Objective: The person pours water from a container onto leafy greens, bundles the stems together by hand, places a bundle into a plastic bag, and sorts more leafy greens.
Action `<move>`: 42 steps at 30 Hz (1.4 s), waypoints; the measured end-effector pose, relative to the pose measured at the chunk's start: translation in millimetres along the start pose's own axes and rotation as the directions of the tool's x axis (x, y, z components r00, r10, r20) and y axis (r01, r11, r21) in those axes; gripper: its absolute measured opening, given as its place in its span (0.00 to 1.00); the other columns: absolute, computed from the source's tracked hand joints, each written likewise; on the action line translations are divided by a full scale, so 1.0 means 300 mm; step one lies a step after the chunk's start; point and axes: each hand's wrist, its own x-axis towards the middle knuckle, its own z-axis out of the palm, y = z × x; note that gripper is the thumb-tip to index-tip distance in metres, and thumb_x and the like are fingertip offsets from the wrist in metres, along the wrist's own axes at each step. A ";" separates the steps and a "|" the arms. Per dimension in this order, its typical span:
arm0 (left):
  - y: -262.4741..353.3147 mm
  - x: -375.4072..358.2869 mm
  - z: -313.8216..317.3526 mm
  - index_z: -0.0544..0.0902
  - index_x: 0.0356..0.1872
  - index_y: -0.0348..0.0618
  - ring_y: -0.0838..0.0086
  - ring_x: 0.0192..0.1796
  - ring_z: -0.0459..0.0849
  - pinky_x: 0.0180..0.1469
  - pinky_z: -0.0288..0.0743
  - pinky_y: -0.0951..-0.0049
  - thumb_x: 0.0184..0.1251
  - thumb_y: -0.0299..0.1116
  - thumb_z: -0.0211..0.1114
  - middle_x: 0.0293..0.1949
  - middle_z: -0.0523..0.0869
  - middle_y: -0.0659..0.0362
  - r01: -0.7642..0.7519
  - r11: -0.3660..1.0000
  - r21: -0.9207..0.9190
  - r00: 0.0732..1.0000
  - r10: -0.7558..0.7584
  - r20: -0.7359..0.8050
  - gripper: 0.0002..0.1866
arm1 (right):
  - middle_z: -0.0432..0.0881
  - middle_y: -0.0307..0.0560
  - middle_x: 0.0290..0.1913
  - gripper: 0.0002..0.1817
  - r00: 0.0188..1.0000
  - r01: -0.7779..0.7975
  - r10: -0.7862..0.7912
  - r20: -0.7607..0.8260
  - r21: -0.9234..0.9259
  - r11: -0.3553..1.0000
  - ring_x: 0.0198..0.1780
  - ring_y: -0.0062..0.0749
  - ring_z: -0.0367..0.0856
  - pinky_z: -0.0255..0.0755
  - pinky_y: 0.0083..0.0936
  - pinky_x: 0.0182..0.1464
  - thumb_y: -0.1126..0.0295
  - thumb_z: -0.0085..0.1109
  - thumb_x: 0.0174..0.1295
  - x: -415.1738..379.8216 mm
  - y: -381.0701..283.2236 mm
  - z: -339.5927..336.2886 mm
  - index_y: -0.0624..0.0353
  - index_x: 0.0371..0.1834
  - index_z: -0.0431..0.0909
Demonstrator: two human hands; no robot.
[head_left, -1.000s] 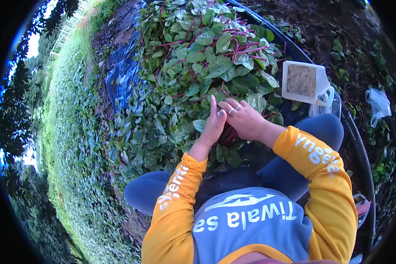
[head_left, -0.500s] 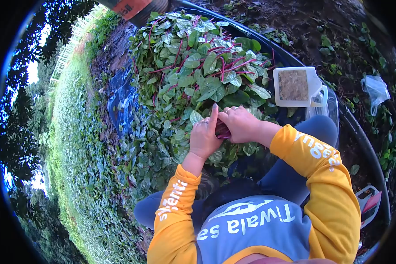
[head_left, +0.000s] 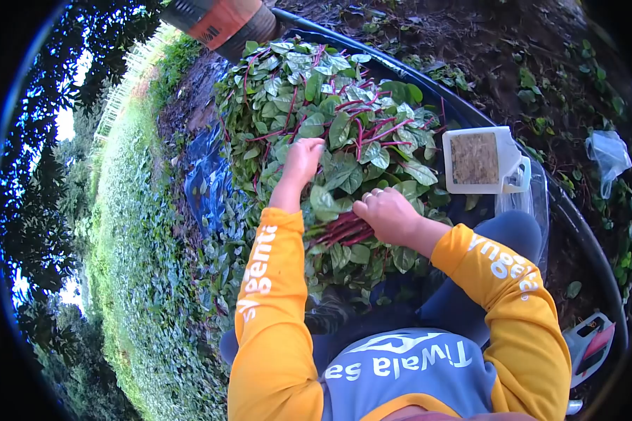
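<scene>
A heap of Malabar spinach [head_left: 274, 105], with broad green leaves and red-purple stems, lies in front of me. My right hand [head_left: 393, 214] is closed around a small bunch of red stems [head_left: 345, 229] just on my side of the heap. The cut stem ends and a few leaves of the bunch point left. My left hand [head_left: 303, 163] is over the heap's near left part, its fingers drawn together at the leaves. Whatever those fingers hold, if anything, is hidden.
A cut white plastic jug [head_left: 474, 160] stands right of the heap. Beyond it lie a clear plastic bag [head_left: 609, 160] and another cut container [head_left: 588, 347]. Blue plastic sheeting [head_left: 205, 179] is at the left. An orange-banded cylinder [head_left: 225, 27] is at the top.
My left hand has left the bunch and moved up and forward onto the heap. My right hand keeps the bunch, now plainly seen. The view has shifted slightly.
</scene>
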 end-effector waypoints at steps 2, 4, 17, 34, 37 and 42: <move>-0.102 0.079 0.048 0.90 0.44 0.39 0.53 0.51 0.87 0.57 0.80 0.58 0.61 0.30 0.70 0.44 0.90 0.45 -0.003 0.949 0.315 0.982 0.062 -0.178 0.12 | 0.83 0.46 0.41 0.13 0.999 0.035 -0.035 0.004 -0.040 0.999 0.50 0.41 0.83 0.75 0.37 0.49 0.72 0.62 0.54 0.000 -0.001 -0.002 0.55 0.44 0.77; -0.134 0.110 0.071 0.90 0.44 0.41 0.53 0.50 0.87 0.56 0.80 0.57 0.59 0.30 0.71 0.44 0.90 0.45 0.034 0.953 0.301 0.991 0.008 -0.136 0.12 | 0.83 0.46 0.42 0.13 0.998 0.053 -0.053 0.024 -0.035 0.998 0.52 0.40 0.81 0.74 0.35 0.51 0.72 0.62 0.54 0.000 0.001 -0.008 0.55 0.44 0.77; -0.117 0.042 -0.092 0.86 0.51 0.41 0.66 0.48 0.87 0.55 0.79 0.67 0.65 0.23 0.64 0.48 0.88 0.53 0.055 0.994 0.098 0.987 -0.069 0.148 0.14 | 0.82 0.43 0.40 0.10 0.990 0.139 -0.140 -0.032 -0.050 0.989 0.50 0.39 0.81 0.73 0.35 0.50 0.71 0.61 0.57 -0.015 0.001 -0.016 0.54 0.42 0.76; 0.160 -0.317 -0.102 0.90 0.51 0.47 0.61 0.52 0.84 0.58 0.76 0.66 0.61 0.29 0.67 0.44 0.86 0.54 -0.105 0.993 -0.047 0.877 0.115 0.467 0.16 | 0.79 0.49 0.59 0.13 0.986 0.081 -0.095 -0.138 -0.103 0.991 0.60 0.40 0.76 0.69 0.35 0.61 0.71 0.58 0.60 -0.010 -0.013 0.030 0.58 0.48 0.81; 0.139 -0.406 -0.010 0.90 0.45 0.45 0.56 0.49 0.85 0.55 0.78 0.60 0.60 0.32 0.69 0.41 0.87 0.54 -0.262 0.960 0.096 0.924 0.221 0.313 0.12 | 0.78 0.50 0.60 0.14 0.991 0.087 -0.098 -0.085 -0.132 0.987 0.61 0.40 0.76 0.69 0.35 0.60 0.70 0.58 0.60 -0.009 -0.022 0.034 0.58 0.48 0.81; 0.087 -0.474 0.081 0.88 0.37 0.46 0.61 0.43 0.86 0.52 0.78 0.60 0.59 0.31 0.69 0.36 0.86 0.58 -0.381 0.858 0.345 0.925 0.361 0.122 0.06 | 0.78 0.51 0.63 0.13 0.980 0.160 -0.180 -0.081 -0.203 0.966 0.61 0.40 0.76 0.69 0.34 0.60 0.70 0.57 0.61 -0.020 -0.038 0.091 0.58 0.48 0.81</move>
